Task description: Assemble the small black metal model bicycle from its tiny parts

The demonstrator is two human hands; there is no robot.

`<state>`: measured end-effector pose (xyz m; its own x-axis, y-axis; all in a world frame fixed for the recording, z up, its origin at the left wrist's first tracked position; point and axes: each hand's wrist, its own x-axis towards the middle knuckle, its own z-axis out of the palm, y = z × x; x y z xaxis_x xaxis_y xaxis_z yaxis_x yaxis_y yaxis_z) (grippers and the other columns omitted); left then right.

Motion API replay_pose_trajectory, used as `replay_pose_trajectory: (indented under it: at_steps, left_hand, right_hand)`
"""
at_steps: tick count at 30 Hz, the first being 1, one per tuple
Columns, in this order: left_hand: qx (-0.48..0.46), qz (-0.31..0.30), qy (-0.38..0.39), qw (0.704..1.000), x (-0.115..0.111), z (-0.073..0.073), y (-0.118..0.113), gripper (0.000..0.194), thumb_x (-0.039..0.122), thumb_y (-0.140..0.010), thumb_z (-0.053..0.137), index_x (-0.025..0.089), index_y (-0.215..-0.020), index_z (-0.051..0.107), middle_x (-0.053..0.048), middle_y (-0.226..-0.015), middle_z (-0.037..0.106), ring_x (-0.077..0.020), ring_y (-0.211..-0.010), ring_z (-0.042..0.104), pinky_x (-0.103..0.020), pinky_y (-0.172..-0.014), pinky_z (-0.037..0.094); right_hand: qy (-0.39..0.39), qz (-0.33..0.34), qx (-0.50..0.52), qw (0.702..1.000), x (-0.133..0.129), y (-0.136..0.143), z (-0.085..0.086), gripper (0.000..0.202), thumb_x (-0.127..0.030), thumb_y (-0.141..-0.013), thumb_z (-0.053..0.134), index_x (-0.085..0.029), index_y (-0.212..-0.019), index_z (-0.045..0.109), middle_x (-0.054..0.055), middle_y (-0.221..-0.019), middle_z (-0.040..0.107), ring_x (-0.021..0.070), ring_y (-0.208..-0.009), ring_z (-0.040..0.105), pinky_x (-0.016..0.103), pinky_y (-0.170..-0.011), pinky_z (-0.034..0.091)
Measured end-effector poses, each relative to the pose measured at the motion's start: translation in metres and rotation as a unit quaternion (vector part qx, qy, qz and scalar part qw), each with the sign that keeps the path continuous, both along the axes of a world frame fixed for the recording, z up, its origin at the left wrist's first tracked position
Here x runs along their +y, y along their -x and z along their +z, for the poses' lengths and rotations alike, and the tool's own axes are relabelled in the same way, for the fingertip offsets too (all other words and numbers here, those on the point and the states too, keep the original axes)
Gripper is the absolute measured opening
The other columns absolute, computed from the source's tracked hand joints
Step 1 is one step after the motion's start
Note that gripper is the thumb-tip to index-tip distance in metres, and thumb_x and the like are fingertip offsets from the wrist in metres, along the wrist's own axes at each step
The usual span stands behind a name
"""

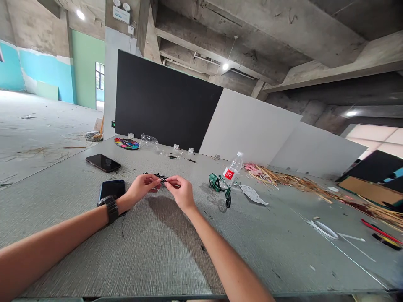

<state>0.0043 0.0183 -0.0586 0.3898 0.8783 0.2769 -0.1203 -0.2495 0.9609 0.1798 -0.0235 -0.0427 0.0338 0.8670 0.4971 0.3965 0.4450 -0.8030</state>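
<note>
Both hands meet over the grey table (pixel 141 243), fingers pinched around small black parts (pixel 162 178) whose kind is too small to make out. My left hand (pixel 143 186), with a black watch (pixel 111 209) on its wrist, grips them from the left side. From the right, my right hand (pixel 181 191) pinches the same black pieces between thumb and fingers. To the right of the hands stands a small green model bicycle (pixel 217 183) with black wheels. Under the left wrist lies a dark phone (pixel 111 189), partly covered by the watch and arm.
Another phone (pixel 103 162) lies at the left, near a paint palette (pixel 126 144) and clear plastic wrap (pixel 149 141). A water bottle (pixel 233 167) and a paper sheet (pixel 253 194) are beyond the bicycle. Wood strips (pixel 288 180) and white cable ties (pixel 324 230) lie rightward. Upright black panel (pixel 166 100) behind.
</note>
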Motion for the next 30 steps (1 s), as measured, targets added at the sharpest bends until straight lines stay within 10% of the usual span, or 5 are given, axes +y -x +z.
replay_pose_trajectory:
  at_steps: [12, 19, 30]
  left_hand:
    - [0.05, 0.045, -0.09, 0.994, 0.008, -0.006, 0.002, 0.029, 0.045, -0.081, 0.068, 0.016, -0.081, 0.068, -0.007, -0.082, 0.073, -0.0201, -0.077, 0.066, -0.032, -0.072, 0.05]
    - [0.052, 0.056, -0.131, 0.988, 0.003, 0.0, 0.004, 0.036, 0.04, -0.085, 0.065, 0.019, -0.114, 0.065, -0.006, -0.095, 0.075, -0.0215, -0.086, 0.069, -0.035, -0.08, 0.052]
    - [0.079, 0.04, -0.16, 0.983, 0.001, -0.001, 0.004, 0.025, 0.041, -0.092, 0.057, 0.019, -0.1, 0.066, -0.006, -0.093, 0.073, -0.0182, -0.079, 0.066, -0.028, -0.065, 0.052]
  right_hand:
    - [0.023, 0.034, 0.019, 0.999, 0.005, -0.005, -0.004, 0.019, -0.035, -0.079, 0.073, -0.017, -0.087, 0.073, 0.007, -0.08, 0.076, 0.0197, -0.074, 0.071, 0.029, -0.069, 0.055]
    - [0.033, 0.028, 0.037, 0.998, 0.005, -0.002, 0.0, 0.022, -0.037, -0.078, 0.074, -0.017, -0.087, 0.072, 0.007, -0.08, 0.075, 0.0198, -0.074, 0.071, 0.029, -0.068, 0.056]
    - [0.023, 0.051, 0.024, 0.998, 0.005, -0.004, 0.001, 0.021, -0.038, -0.081, 0.071, -0.018, -0.09, 0.072, 0.007, -0.083, 0.075, 0.0198, -0.078, 0.07, 0.029, -0.068, 0.055]
